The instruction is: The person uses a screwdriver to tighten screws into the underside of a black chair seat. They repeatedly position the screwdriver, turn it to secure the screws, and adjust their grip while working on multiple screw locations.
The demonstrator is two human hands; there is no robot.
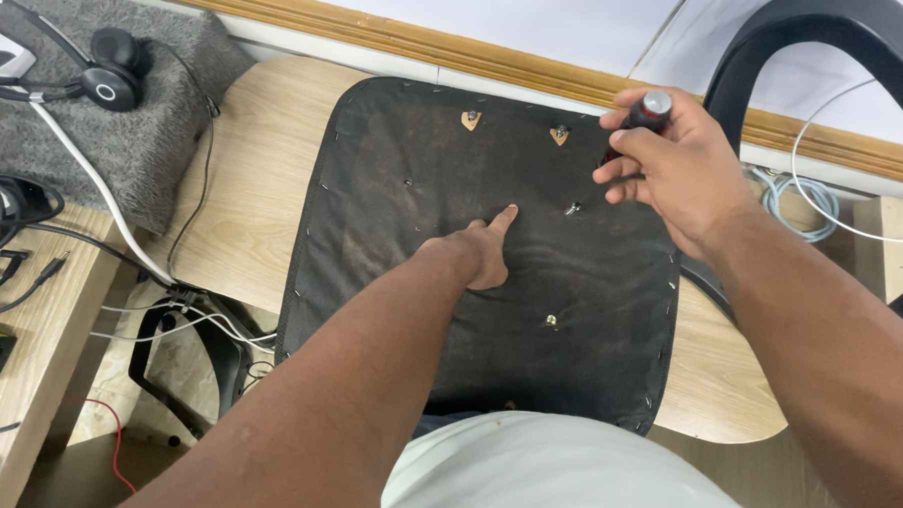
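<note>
black seat underside (474, 313) under pointing left hand (482, 255); right hand (669, 171) clamped on screwdriver (639, 120).

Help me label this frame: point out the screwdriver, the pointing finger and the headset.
screwdriver (650, 110), head view, on its handle top.
pointing finger (503, 218), head view, left index fingertip.
headset (112, 81), head view, on the earcup.

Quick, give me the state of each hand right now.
Left hand: holds nothing, index finger pointing, resting on the black seat underside.
Right hand: closed around a screwdriver, its tip aimed toward a screw.
</note>
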